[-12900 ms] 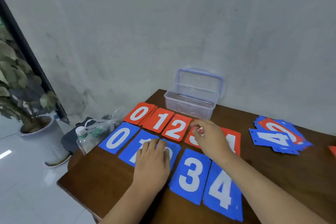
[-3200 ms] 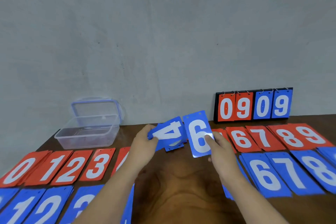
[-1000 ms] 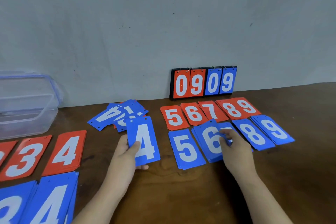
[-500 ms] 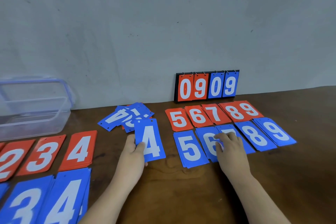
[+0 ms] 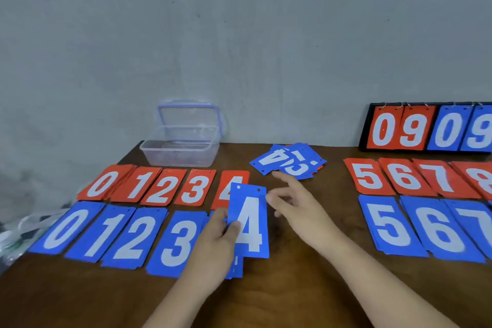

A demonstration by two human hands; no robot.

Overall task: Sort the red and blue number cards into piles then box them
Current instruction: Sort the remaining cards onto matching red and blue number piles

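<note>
On the desk point(image 5: 292, 293), the storage box point(image 5: 181, 153) sits rear left and the flip scoreboard point(image 5: 426, 129) rear right. Between them lies the loose card pile point(image 5: 288, 162). In front, the left card rows point(image 5: 149, 190) run 0–4. The right card rows point(image 5: 399, 181) start at 5.

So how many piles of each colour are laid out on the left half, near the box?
Red piles: 5
Blue piles: 5, one mostly hidden under the left hand and its card
Total: 10
</note>
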